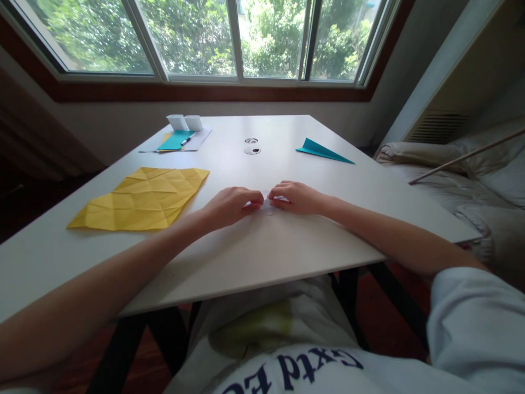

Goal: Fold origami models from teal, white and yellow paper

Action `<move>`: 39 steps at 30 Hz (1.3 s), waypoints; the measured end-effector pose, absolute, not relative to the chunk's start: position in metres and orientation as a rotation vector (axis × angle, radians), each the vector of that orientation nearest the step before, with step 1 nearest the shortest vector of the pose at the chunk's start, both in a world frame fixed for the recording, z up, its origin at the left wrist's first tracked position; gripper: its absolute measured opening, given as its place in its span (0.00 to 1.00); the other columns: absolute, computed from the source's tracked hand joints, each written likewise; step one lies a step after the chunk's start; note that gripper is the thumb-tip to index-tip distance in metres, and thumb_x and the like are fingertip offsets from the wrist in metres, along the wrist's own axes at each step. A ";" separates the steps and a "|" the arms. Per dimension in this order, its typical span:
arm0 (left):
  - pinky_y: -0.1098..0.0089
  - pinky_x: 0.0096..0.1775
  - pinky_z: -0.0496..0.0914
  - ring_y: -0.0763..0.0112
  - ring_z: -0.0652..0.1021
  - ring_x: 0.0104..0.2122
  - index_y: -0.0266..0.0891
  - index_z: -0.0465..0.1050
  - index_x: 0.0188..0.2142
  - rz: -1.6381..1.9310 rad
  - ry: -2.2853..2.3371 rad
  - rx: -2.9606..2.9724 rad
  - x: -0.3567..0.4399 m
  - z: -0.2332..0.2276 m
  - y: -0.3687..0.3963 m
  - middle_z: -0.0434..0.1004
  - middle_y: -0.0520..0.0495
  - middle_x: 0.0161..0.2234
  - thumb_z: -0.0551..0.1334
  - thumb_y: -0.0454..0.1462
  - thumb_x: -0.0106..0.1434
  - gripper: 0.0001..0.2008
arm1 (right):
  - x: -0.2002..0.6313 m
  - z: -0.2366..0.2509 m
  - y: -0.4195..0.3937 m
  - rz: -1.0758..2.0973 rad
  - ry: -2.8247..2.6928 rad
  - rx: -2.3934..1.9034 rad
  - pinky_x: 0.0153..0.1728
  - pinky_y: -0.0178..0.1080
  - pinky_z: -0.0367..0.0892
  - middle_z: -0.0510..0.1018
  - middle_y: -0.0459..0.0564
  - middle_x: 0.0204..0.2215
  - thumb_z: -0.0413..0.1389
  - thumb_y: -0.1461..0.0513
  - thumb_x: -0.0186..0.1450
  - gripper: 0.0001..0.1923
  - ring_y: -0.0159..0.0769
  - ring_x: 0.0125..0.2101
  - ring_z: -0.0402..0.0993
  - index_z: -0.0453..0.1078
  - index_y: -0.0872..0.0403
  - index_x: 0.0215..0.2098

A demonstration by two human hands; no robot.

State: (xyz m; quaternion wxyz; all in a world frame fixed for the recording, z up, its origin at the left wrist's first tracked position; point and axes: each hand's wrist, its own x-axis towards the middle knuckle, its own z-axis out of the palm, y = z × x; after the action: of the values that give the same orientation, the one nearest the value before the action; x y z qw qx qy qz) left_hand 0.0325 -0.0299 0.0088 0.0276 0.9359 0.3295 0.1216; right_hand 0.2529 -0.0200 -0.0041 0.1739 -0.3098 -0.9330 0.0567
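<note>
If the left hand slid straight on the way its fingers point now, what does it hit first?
The left hand points right, at the small white piece pinched between both hands. Just past that it would meet the right hand's fingertips, which sit almost against it.

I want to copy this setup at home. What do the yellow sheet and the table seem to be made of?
Yellow sheet: paper, matte, judging by its grid of sharp fold creases. Table: smooth white top, probably laminate or painted board, with a soft sheen from the window light.

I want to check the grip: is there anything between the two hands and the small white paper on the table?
Nothing visible. The left hand and right hand both pinch the small white paper directly, on the white table.
</note>
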 end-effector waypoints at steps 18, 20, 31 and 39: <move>0.73 0.37 0.67 0.69 0.78 0.36 0.44 0.76 0.42 0.270 0.814 3.051 0.028 0.011 -0.028 0.79 0.48 0.39 0.52 0.33 0.63 0.15 | 0.245 -0.007 -0.019 0.396 -2.412 -1.021 0.32 0.31 0.60 0.74 0.47 0.29 0.56 0.64 0.58 0.04 0.29 0.29 0.67 0.74 0.55 0.31; 0.73 0.37 0.67 0.70 0.78 0.37 0.46 0.76 0.43 0.258 0.785 3.059 0.028 0.011 -0.028 0.78 0.49 0.41 0.52 0.33 0.63 0.16 | 0.246 -0.008 -0.019 0.383 -2.428 -0.985 0.34 0.32 0.61 0.75 0.48 0.30 0.56 0.64 0.59 0.05 0.30 0.31 0.68 0.74 0.55 0.31; 0.73 0.38 0.66 0.70 0.78 0.38 0.48 0.76 0.42 0.176 0.821 3.003 0.028 0.018 -0.029 0.78 0.51 0.43 0.52 0.32 0.61 0.16 | 0.250 0.000 -0.018 0.404 -2.563 -0.996 0.36 0.35 0.61 0.75 0.50 0.33 0.57 0.61 0.59 0.07 0.33 0.34 0.69 0.74 0.54 0.35; 0.72 0.40 0.66 0.68 0.78 0.38 0.49 0.77 0.39 0.087 0.844 2.941 0.021 0.026 -0.032 0.78 0.53 0.43 0.55 0.33 0.59 0.14 | 0.265 0.007 -0.009 0.563 -2.637 -0.925 0.38 0.36 0.63 0.76 0.51 0.37 0.56 0.65 0.59 0.09 0.35 0.37 0.70 0.74 0.54 0.38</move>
State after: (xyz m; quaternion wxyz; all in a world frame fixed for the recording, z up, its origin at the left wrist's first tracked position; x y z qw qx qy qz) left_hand 0.0209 -0.0321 0.0263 0.0404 0.9600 0.2757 0.0284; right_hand 0.2655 -0.0091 0.0068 0.1451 -0.3209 -0.9153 0.1954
